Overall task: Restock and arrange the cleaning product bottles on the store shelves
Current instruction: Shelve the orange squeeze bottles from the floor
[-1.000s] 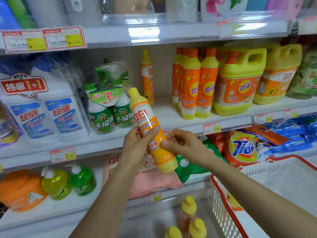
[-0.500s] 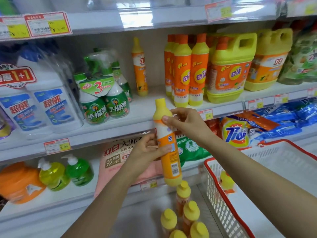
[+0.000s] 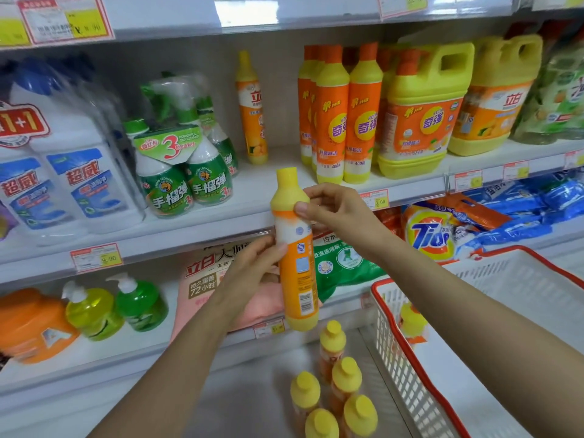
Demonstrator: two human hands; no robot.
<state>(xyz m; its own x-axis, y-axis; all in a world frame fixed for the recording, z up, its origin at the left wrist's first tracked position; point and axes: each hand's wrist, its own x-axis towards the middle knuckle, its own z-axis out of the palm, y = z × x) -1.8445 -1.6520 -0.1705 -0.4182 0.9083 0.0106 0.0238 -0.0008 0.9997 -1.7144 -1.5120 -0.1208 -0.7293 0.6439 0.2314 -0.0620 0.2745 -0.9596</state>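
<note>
Both hands grip the dish-soap bottle [image 3: 295, 248], left hand [image 3: 249, 273] at its middle, right hand [image 3: 335, 213] at its shoulder; tilted a second ago, it now stands upright, back label showing, the middle shelf [image 3: 221, 216] gap at 12 o'clock.

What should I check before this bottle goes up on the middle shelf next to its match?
1. Grip: left hand and right hand both on the held bottle: ok.
2. Bottle upright, cap up: ok.
3. Label forward: barcode faces the camera: not ok.
4. Gap beside the matching bottle on the shelf: ok.
5. Cap sealed: cannot tell.
</note>
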